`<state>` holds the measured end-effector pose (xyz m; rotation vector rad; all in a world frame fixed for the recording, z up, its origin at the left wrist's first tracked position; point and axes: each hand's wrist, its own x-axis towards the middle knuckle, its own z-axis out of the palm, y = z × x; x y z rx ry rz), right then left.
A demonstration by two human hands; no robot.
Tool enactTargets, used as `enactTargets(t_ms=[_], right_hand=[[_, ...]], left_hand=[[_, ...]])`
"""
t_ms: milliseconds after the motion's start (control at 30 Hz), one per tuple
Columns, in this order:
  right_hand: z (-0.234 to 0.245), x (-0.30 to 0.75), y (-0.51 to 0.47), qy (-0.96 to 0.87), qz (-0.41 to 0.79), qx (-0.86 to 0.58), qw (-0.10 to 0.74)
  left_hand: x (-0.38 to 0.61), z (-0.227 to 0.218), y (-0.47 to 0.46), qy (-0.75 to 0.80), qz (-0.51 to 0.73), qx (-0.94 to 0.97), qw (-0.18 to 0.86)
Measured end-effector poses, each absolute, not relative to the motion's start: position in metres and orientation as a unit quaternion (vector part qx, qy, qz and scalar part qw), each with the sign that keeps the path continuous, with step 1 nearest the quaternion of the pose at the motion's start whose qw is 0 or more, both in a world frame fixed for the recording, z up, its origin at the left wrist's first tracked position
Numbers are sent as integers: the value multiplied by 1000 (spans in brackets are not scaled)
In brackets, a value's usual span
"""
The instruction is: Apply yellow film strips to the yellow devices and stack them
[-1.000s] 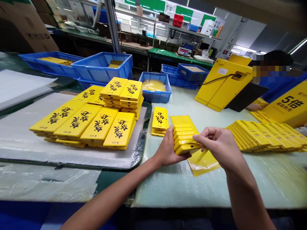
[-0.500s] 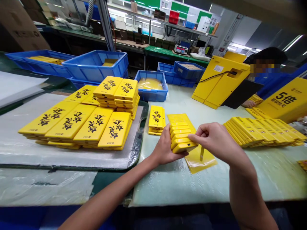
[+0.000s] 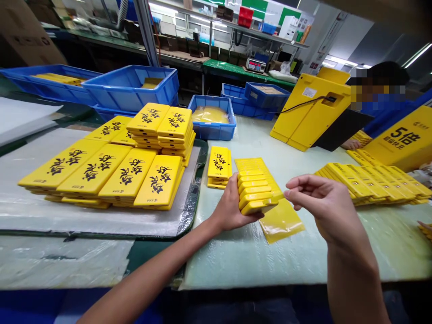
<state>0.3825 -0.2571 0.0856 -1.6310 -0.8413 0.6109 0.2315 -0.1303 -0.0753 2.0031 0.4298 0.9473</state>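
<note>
Yellow cases (image 3: 257, 194), left hand (image 3: 232, 208) gripping, right (image 3: 322, 203) open

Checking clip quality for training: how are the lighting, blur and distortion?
Head view: bright overhead light, soft sheen on the pale workbench; wide-angle bending at the edges; dark blurred band top right; yellow cases in the left hand look sharp.

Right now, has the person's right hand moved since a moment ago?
Yes: the right hand has lifted off the stack of yellow power banks and shifted rightward, judged against the yellow plastic sleeve on the workbench.
</note>
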Motion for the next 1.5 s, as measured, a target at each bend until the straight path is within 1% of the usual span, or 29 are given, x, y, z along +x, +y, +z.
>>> enactTargets(t_ms=[200,400,633,733,833,900,933,1000,1067,1133,1167,1200,1267,1333,1433,1500], right_hand=[[87,378,-258,-349,259,-676,595],[80,368,-253,-341,292,-688,571],[84,364,-248,-345,304,-699,548],[85,368,-246,-361,299,-724,506],[87,381,-246,-400,295,-762,416],[88,392,-245,-431,243,-791,360],[88,397,-246,-443,210,-801,345],[86,404,-246,-458,176,-797,352],[82,407,-247,-477,227,-759,380],[77,406,-249,-502,315,-711,379],[75,405,-250,-510,331,-700,374],[73,403,-251,-516,313,-704,374],[71,398,-251,-530,213,-720,395],[71,391,-249,-571,136,-697,412],[71,381,-246,-666,157,-616,390],[71,382,-244,-685,140,-609,375]], left_hand=[[231,-75,-131,174,377,794,445],[231,-72,-130,174,373,791,453],[231,-68,-131,174,382,788,450],[232,-69,-131,172,382,786,455],[233,-70,-131,172,386,780,460],[232,-69,-132,173,389,777,463],[232,-68,-133,173,388,777,464],[232,-68,-133,176,385,778,464],[231,-67,-132,176,380,778,468],[232,-68,-130,171,379,776,474],[232,-69,-129,169,379,774,478],[232,-69,-128,167,379,773,480],[232,-70,-127,165,380,772,483],[232,-69,-127,168,378,772,483],[231,-68,-128,189,375,769,481],[230,-66,-128,192,375,767,484]])
